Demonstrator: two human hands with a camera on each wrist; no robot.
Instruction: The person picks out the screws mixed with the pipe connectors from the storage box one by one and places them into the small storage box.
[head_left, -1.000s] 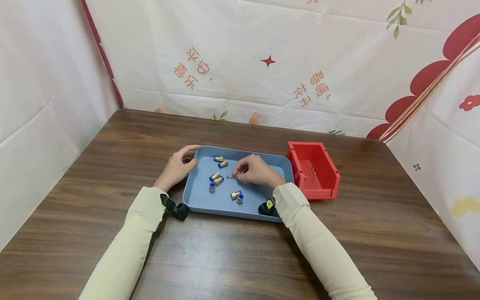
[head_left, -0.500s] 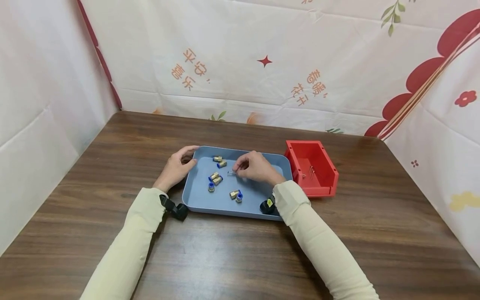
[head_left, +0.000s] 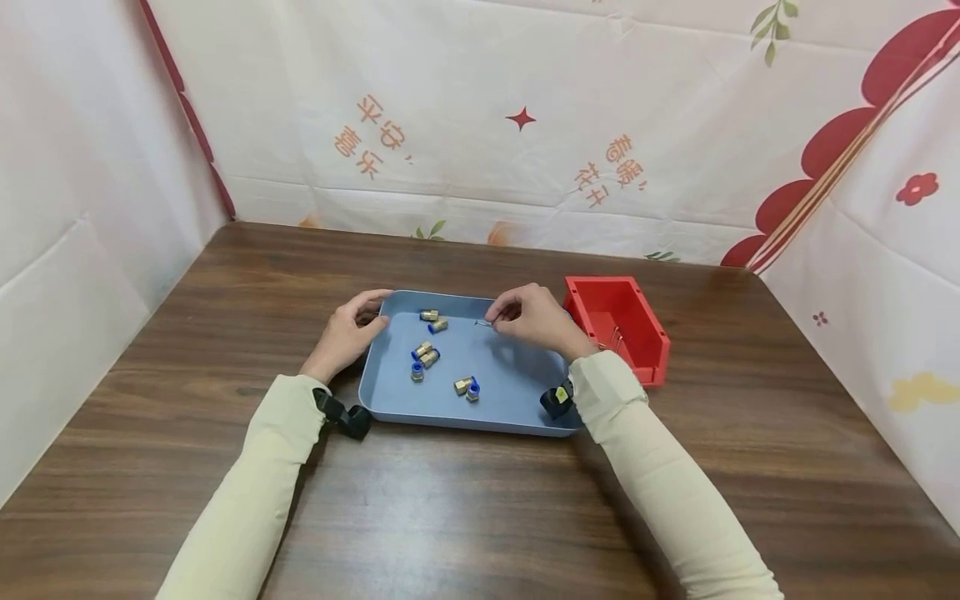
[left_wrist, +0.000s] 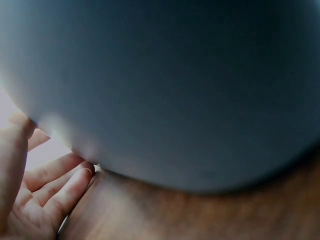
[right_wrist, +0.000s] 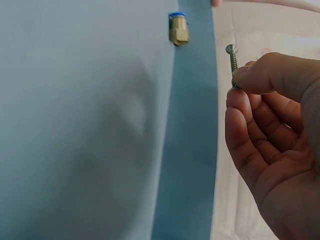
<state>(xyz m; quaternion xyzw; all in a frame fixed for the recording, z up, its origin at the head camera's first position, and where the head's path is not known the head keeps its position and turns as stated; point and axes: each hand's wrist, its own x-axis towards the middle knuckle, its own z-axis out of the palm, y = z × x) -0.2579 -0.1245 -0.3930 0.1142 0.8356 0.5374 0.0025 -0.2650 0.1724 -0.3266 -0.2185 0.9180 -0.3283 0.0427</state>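
My left hand (head_left: 347,333) rests against the left end of a blue-grey tray (head_left: 525,408), thumb and fingertips at its rim near the far corner. In the left wrist view, its relaxed fingers (left_wrist: 65,192) touch the tray's outer wall. Between thumb and forefinger, my right hand (head_left: 536,321) pinches a small metal screw (right_wrist: 233,60), held above the tray's far right part. The screw's head and upper thread stick out past the fingertips. Several brass push-in fittings (head_left: 429,358) with blue collars lie scattered over the tray's left and middle; one fitting (right_wrist: 178,30) shows in the right wrist view.
Just right of the tray stands a red plastic bin (head_left: 656,367) with several screws (head_left: 617,337) inside, partly hidden by the right hand. Both sit on a dark wooden table (head_left: 420,508). A printed cloth (head_left: 465,108) hangs behind the table and at its sides.
My right hand has lifted the screw from the tray's middle and carried it right and toward the far edge. The left hand keeps its place at the tray; the fittings have not moved.
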